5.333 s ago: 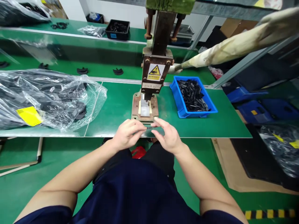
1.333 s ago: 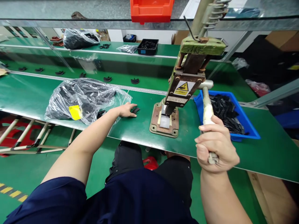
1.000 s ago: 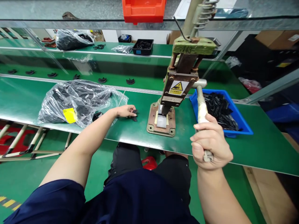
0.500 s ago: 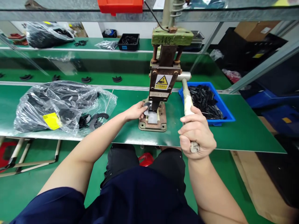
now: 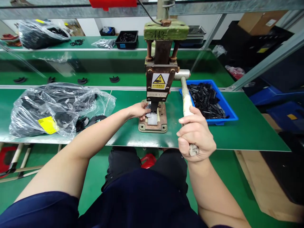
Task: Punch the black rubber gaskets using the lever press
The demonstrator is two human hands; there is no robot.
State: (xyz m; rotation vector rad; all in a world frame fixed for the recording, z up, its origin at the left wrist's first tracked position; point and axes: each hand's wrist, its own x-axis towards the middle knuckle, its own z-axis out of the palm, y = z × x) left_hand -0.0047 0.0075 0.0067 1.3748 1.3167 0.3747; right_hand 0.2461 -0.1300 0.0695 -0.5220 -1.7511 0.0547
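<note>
Left hand [image 5: 139, 110] now moved from beside the plastic bag [image 5: 54, 106] to the press [image 5: 158, 82] base, pinching a small black part [image 5: 148, 107] under the ram; right hand [image 5: 196, 136] still fisted around the lever [image 5: 186, 101].

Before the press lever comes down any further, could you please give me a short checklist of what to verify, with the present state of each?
1. Right hand closed firmly on the lever: ok.
2. Left hand out from under the press head: not ok, its fingers are at the die.
3. Small black part seated on the die plate: cannot tell, the fingers hide it.
4. Blue bin apart from the lever: ok.
5. Plastic bag apart from the press base: ok.
</note>
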